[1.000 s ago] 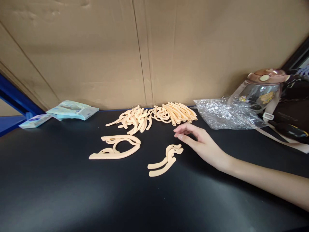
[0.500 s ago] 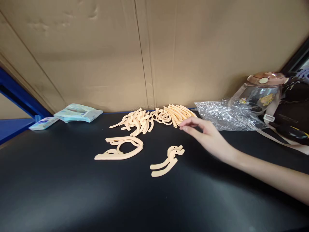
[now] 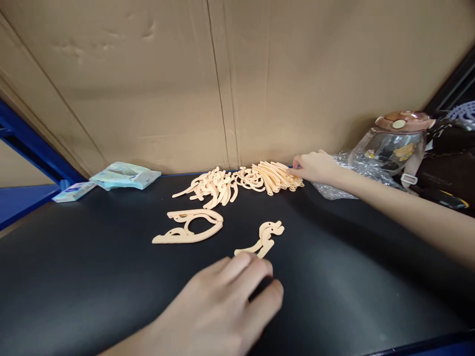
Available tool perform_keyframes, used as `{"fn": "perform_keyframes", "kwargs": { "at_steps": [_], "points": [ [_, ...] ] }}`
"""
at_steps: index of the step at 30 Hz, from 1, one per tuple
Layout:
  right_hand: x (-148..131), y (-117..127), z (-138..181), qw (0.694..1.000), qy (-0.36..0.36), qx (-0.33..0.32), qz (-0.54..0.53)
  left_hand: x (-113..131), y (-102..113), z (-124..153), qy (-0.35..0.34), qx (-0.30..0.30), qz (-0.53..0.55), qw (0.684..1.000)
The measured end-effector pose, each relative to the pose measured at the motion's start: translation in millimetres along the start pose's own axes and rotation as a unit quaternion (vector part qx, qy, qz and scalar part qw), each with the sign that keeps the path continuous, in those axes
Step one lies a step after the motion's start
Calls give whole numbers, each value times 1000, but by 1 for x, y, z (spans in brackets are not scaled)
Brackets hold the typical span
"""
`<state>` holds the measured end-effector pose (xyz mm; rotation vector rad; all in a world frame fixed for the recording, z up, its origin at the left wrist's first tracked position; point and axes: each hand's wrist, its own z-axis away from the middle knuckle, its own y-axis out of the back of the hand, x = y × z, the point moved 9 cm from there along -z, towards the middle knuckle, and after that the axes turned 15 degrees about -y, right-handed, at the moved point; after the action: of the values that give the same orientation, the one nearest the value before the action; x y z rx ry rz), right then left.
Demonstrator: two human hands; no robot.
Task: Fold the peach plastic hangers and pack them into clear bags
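Note:
My right hand [image 3: 315, 167] is at the back, its fingers pinched on a hanger arm at the right end of a pile of long beige hanger arms [image 3: 272, 177]. The fingertips are partly hidden. In front, my left hand [image 3: 226, 304] is held low, blurred, thumb apart from its bent fingers and nothing visible in it. It covers the lower ends of two S-curved beige hook pieces [image 3: 266, 235] lying side by side. A folded beige travel hanger [image 3: 193, 240] lies flat to the left of them.
Curved beige pieces [image 3: 213, 185] are heaped at the back beside small ring-like pieces [image 3: 248, 179]. Two tissue packs [image 3: 124, 174] lie back left. At right are crinkled clear plastic wrap [image 3: 334, 192], a strapped bottle [image 3: 397, 141] and a dark bag [image 3: 449, 168]. Behind rises a cardboard wall [image 3: 166, 84].
My right hand has moved back and right onto the pile of hanger arms. My left hand has come into view from below, over the hook pieces. The view has shifted slightly.

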<state>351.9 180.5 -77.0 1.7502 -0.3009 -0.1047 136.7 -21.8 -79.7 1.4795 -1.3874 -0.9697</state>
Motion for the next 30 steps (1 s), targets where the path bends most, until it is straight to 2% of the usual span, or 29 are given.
{"fn": "perform_keyframes", "kwargs": {
  "at_steps": [2, 8, 15, 18, 22, 26, 30],
  "points": [
    [-3, -4, -2, 1000, 2, -19, 9, -16, -4, -1, 1, -11, -44, 999],
    [-8, -7, -7, 999, 5, -46, 15, -46, -21, -1, 27, -44, -53, 997],
    [-8, -12, -10, 999, -9, -38, 0, -76, -29, 1, 67, -22, -43, 997],
    [-5, -6, -10, 1000, -13, -15, -12, -84, -29, 5, 87, -5, -28, 996],
    [9, 16, -6, 999, -37, 19, -28, -87, -29, 8, 107, 3, -10, 994],
    [18, 44, 20, 992, -33, 75, -96, -89, -29, 10, 120, 12, -3, 993],
    [2, 57, 73, 965, 90, 134, -209, -89, -26, 9, 122, 24, -5, 992]
  ]
}}
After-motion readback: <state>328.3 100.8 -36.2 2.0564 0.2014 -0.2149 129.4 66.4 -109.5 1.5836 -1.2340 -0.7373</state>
